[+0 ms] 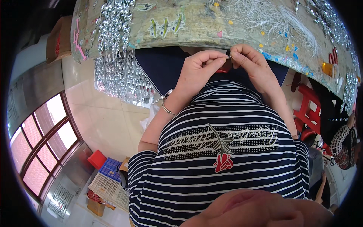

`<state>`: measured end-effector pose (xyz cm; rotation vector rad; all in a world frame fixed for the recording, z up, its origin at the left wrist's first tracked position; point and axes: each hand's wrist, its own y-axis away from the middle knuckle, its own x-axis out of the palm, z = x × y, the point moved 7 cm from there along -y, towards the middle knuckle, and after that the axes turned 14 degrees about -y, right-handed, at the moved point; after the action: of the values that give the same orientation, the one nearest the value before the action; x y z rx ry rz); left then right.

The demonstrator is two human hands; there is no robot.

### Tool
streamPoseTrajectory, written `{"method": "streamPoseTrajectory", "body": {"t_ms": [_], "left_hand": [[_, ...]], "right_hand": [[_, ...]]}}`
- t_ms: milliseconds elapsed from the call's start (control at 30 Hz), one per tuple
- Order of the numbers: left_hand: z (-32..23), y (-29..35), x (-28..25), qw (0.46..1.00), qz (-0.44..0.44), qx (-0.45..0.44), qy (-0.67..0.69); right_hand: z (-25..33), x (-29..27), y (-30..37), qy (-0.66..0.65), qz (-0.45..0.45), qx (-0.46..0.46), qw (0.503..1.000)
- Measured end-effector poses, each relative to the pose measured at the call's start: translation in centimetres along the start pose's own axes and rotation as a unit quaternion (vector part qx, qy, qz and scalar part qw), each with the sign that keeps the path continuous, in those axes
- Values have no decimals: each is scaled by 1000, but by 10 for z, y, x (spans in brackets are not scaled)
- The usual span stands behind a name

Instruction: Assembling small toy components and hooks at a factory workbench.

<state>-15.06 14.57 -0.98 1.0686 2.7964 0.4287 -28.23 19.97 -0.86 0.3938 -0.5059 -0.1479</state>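
My left hand [198,72] and my right hand [255,68] meet in front of my lap, just below the near edge of the worktable [204,36]. Thumb and forefinger of each are pinched together. Between the two sets of fingertips is a tiny pale thing [228,57], too small to make out. A metal bangle circles my left wrist. Closest to the hands on the tabletop is a loose heap of white threads [272,22], up and to the right.
Silver twisted strips [115,26] lie on the table's left and hang over its edge. At the right are red-handled scissors [333,56], an orange-yellow cup [328,69] and more silver strips [349,89]. Red stools [308,106] and another person's patterned sleeve [339,140] are farther right.
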Motion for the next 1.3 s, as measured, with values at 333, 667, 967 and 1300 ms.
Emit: {"method": "streamPoseTrajectory", "body": {"t_ms": [333, 667, 967, 1300], "left_hand": [[-3, -1, -2, 999, -22, 0, 23], [-3, -2, -2, 998, -6, -31, 49], [11, 2, -10, 1000, -8, -6, -20], [8, 6, -2, 999, 21, 4, 33]], "right_hand": [[-6, -5, 2, -44, -12, 9, 999], [-6, 0, 1, -21, -8, 3, 1000], [5, -12, 2, 31, -59, -35, 997], [9, 6, 1, 54, -2, -39, 998]]}}
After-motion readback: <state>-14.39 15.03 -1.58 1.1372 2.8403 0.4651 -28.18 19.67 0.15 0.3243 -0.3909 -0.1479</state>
